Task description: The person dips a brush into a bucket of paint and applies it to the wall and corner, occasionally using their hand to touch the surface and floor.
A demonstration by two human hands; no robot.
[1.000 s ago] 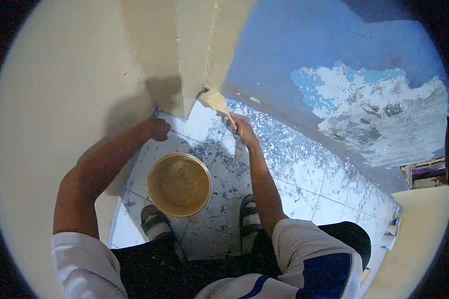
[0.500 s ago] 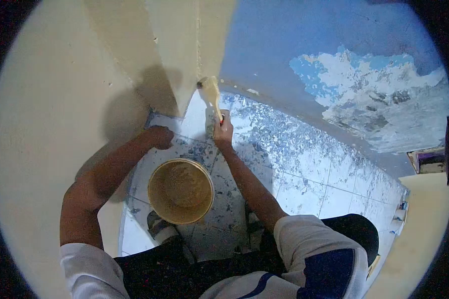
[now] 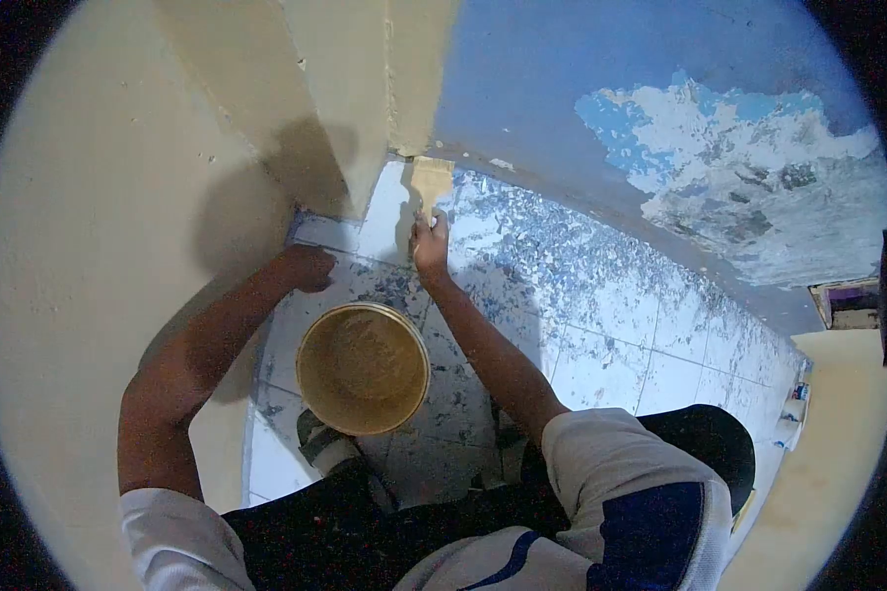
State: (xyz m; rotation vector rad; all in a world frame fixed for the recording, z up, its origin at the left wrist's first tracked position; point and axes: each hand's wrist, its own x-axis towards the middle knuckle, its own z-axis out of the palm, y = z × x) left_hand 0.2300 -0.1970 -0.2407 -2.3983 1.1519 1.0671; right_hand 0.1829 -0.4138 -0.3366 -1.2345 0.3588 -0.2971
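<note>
At the foot of the walls, close to the corner, was a broad, cream-coated brush (image 3: 432,179), its bristle end towards the narrow cream strip beside the blue wall (image 3: 532,74); whether it touched could not be told. The right hand (image 3: 431,246) had its fingers closed around the handle. The left hand (image 3: 307,268) was near the cream wall (image 3: 99,246), fingers apparently curled in, though whether they held anything could not be told. Between the forearms, nearer the body, a round bucket (image 3: 404,389) with a cream-smeared inside stood on the white tiled floor (image 3: 601,364). Dark flakes (image 3: 522,222) littered the tiles, and farther right a peeled patch (image 3: 739,187) broke the blue.
</note>
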